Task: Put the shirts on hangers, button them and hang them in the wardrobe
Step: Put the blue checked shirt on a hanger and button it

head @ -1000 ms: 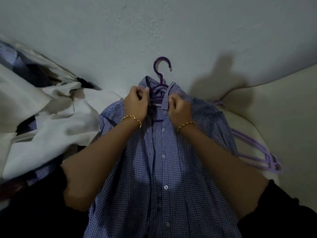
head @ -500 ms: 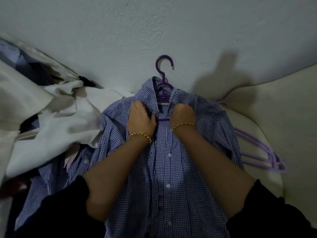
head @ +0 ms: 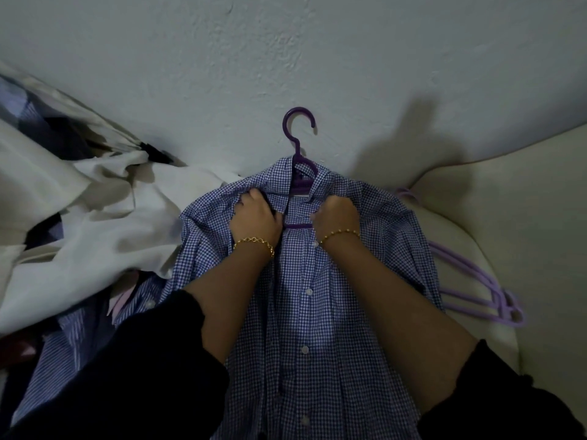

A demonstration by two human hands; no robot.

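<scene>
A blue-and-white checked shirt (head: 320,315) lies front-up in the middle, draped over a dark purple hanger (head: 297,144) whose hook points at the wall. My left hand (head: 255,217) grips the left front edge just below the collar. My right hand (head: 335,217) grips the right front edge at the same height. Between them the hanger's crossbar shows in the open neck. White buttons run down the placket, which is open at the top.
A heap of white and dark clothes (head: 79,217) lies to the left, with a striped blue shirt (head: 79,331) under it. Several light purple hangers (head: 476,290) lie on the cream cushion (head: 524,217) to the right. The grey wall (head: 286,52) stands close behind.
Both hands moved down from the collar to the front edges below it and drew apart slightly. The view shifted, showing more of the striped shirt at the left.
</scene>
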